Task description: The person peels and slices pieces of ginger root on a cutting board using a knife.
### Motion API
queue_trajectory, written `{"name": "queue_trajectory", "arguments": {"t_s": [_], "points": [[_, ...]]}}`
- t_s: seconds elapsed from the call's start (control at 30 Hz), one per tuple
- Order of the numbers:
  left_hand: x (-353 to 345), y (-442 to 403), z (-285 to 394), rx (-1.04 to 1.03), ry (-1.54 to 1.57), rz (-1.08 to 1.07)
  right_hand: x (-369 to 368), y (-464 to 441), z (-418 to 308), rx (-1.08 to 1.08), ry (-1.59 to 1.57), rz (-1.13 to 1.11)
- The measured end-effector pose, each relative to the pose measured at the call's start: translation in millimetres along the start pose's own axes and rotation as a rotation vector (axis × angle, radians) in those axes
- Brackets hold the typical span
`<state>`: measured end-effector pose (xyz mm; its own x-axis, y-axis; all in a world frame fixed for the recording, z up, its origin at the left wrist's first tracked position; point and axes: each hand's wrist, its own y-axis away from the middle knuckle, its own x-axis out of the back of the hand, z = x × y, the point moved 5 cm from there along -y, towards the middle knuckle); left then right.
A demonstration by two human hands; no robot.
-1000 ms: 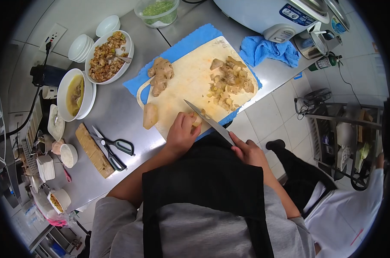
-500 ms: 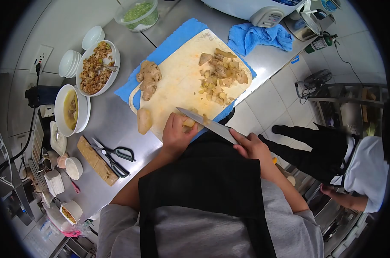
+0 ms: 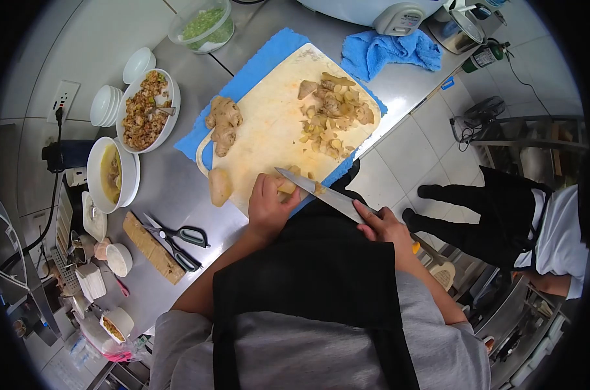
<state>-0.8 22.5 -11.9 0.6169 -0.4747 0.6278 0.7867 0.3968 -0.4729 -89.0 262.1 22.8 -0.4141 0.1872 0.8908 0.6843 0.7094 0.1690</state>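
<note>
My left hand (image 3: 272, 207) pinches a piece of peeled ginger (image 3: 286, 187) at the near edge of the cutting board (image 3: 269, 123). In my right hand (image 3: 383, 229) is the handle of a knife (image 3: 334, 200); its blade points left, its tip by the ginger piece, with some scraps stuck along it. A knobbly unpeeled ginger root (image 3: 225, 127) lies at the board's left side. Closer to me, a peeled ginger chunk (image 3: 220, 186) rests by the board's handle. Ginger peelings (image 3: 334, 117) are heaped on the far right of the board.
A blue towel (image 3: 243, 71) lies under the board. Scissors (image 3: 178, 239) and a brown block (image 3: 153, 248) sit to the left, beyond them a bowl of chopped food (image 3: 145, 114) and a soup bowl (image 3: 110, 172). A co-worker (image 3: 503, 214) stands at right.
The knife has shifted slightly right and down, its tip now nearer the ginger piece. The whole view has moved a little. At right, the co-worker has moved slightly.
</note>
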Motion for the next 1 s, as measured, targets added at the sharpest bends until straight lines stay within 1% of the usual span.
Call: {"name": "queue_trajectory", "arguments": {"t_s": [0.07,0.13,0.23,0.27,0.3,0.33,0.37,0.43,0.47,0.53,0.67,0.73,1.0], "points": [[0.0,-0.9,1.6,-0.006,-0.012,0.001,2.1,-5.6,-2.0,0.002,-0.016,-0.017],[0.4,-1.0,1.5,-0.013,-0.023,0.002,0.8,-13.8,-2.8,-0.001,-0.07,-0.099],[-0.1,0.2,1.2,-0.02,-0.02,-0.003,-5.5,-32.2,-3.5,0.011,-0.117,-0.159],[-0.1,0.5,0.7,0.018,-0.021,-0.025,-9.2,-41.7,0.4,0.004,-0.119,-0.157],[-0.5,0.9,0.2,0.056,-0.022,-0.048,-15.6,-51.8,3.0,0.05,-0.182,-0.17],[-0.8,0.5,1.5,0.05,-0.019,-0.054,-19.0,-55.8,3.2,0.096,-0.246,-0.18],[-0.6,0.3,1.3,0.068,-0.024,-0.057,-16.8,-53.8,2.4,0.09,-0.249,-0.176],[0.4,0.9,0.9,0.083,-0.031,-0.067,-10.3,-47.6,-0.4,0.043,-0.16,-0.176],[0.7,1.4,0.6,0.079,-0.043,-0.062,-8.6,-41.8,0.1,0.041,-0.163,-0.174],[0.0,1.8,-1.6,0.076,-0.055,-0.057,-2.4,-24.0,7.4,0.044,-0.024,-0.117],[-1.7,5.0,-5.5,0.089,-0.029,-0.018,-4.4,3.4,18.4,0.027,0.002,-0.099],[-2.0,5.0,-6.4,0.096,-0.028,-0.013,-9.1,11.0,22.8,0.013,-0.036,-0.08],[-2.1,4.8,-4.9,0.093,-0.054,-0.022,-9.8,-3.2,9.2,0.008,-0.046,-0.062]]}}
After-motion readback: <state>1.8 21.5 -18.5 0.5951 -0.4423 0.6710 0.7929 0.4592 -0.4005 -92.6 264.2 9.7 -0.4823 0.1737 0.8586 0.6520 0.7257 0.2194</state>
